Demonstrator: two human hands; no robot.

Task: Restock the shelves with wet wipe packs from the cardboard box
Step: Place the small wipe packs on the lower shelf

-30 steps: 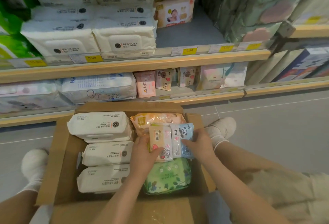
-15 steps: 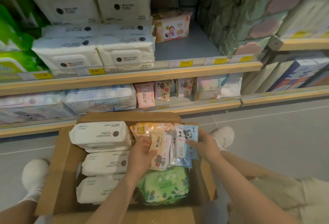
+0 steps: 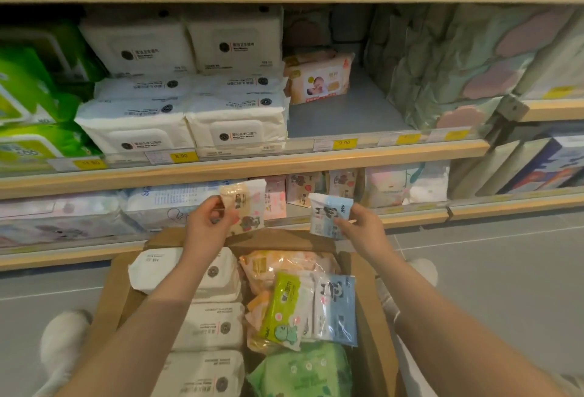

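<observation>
Wipe packs [image 3: 243,207] pinched in both raised hands [image 3: 205,226].

**What I can't make out**

My forearms cover parts of the white wipe packs [image 3: 208,327] in the cardboard box [image 3: 371,311], whose near end runs off the bottom edge. The green packs [image 3: 28,96] are cut by the left edge. Print on the price tags [image 3: 343,143] is mostly too blurred for me to read.
</observation>
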